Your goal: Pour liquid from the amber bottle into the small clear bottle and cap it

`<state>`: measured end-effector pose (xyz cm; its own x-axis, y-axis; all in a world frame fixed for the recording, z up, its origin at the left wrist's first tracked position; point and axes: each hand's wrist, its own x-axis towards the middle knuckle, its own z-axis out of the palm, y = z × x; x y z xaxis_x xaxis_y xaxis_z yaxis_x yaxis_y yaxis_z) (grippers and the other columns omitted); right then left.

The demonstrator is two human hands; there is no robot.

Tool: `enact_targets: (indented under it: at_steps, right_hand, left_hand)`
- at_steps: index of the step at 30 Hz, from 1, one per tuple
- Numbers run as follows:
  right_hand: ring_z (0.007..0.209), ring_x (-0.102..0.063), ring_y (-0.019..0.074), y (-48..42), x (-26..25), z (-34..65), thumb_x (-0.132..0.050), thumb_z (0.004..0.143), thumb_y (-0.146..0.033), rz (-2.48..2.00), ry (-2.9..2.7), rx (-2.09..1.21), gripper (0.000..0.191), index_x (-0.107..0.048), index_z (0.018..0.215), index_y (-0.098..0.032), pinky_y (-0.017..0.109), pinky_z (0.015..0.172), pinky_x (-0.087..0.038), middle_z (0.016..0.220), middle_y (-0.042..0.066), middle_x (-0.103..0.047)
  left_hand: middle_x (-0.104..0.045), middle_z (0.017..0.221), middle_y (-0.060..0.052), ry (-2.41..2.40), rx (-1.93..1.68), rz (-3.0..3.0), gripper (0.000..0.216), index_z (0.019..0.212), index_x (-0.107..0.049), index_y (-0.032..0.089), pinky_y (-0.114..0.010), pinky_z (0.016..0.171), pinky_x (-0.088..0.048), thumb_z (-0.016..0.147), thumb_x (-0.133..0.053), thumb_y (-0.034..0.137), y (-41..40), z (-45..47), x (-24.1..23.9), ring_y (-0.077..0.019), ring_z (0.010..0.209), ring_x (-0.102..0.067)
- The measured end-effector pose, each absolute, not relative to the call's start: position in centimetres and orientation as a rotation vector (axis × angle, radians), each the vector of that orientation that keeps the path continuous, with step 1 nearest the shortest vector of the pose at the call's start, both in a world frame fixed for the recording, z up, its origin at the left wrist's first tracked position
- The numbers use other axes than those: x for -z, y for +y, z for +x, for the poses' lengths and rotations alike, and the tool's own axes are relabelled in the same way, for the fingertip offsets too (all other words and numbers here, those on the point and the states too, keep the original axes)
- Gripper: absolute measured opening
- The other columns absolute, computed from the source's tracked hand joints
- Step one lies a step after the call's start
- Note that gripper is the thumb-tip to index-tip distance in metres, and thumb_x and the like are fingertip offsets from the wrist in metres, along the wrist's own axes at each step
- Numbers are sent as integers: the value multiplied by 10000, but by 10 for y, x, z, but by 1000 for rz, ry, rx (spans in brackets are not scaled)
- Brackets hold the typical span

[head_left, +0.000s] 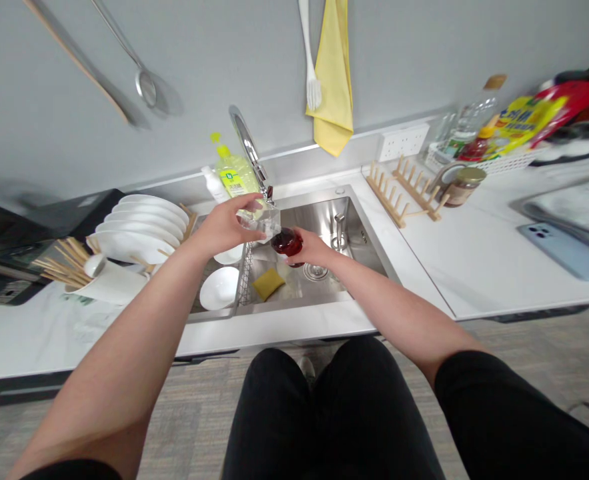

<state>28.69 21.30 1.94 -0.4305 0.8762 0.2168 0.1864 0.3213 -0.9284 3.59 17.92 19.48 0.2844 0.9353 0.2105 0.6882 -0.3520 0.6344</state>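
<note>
Over a brushed stainless steel sink (319, 212), the left hand (227, 225) is curled partly closed around a clear, angular object of plastic or glass (260, 223), close under the spout of a curved chrome faucet (247, 143). The right hand (314, 248) is closed around a small dark red bottle (287, 243), held tilted and up off the sink floor. The bottle sits just beside the clear object; whether they touch, or whether water is running, cannot be told.

Below the hands lie a yellow rectangular sponge (269, 283), a round white bowl (219, 288) and a metal sink drain (315, 271). To the left, white round plates (144, 227) stand on edge in a row, beside wooden chopsticks (67, 263) in a white holder (109, 283).

The white marble-patterned counter (499, 280) carries a light wooden plate rack (404, 190), a glass jar with a gold lid (464, 187) and a pale blue phone (564, 250). A yellow cloth (333, 80) hangs on the grey wall (74, 87), and grey carpet (194, 413) covers the floor.
</note>
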Motion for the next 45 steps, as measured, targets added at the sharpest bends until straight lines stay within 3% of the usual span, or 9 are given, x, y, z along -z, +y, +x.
enact_targets:
  at_steps: [16,21,35,45]
  right_hand:
    - [1270,-793,422,213,-19,289,-1079,598,-337,-920,-1758,-1174,841,-746,1366,-253,669,1146,-655,1322,91,-841]
    - [1258,-795,445,211,-23,290,-1080,604,-324,-913,-1733,-1182,829,-757,1364,-254,693,1107,-676,1294,94,-852]
    - [1317,-775,446,210,-25,291,-1074,606,-313,-921,-1752,-1167,868,-754,1411,-258,651,1073,-704,1314,99,-847]
    - [1303,-787,421,214,-23,291,-1066,625,-310,-944,-1801,-1115,878,-737,1438,-285,656,1185,-640,1351,79,-840]
  left_hand:
    - [-790,1371,-131,1503,-695,2245,1016,1576,-729,239,-454,969,-638,633,-1040,452,183,47,-212,-334,1156,-757]
    - [-798,1362,-140,1470,-685,2287,990,1578,-723,231,-463,1035,-630,661,-1029,441,185,50,-215,-350,1240,-744]
    - [-800,1380,-136,1501,-590,2328,1038,1594,-709,214,-471,1094,-620,647,-1033,490,187,55,-224,-345,1226,-746]
    - [-810,1372,-126,1567,-518,2346,1023,1561,-734,203,-469,1139,-587,621,-1040,467,186,66,-236,-328,1154,-763]
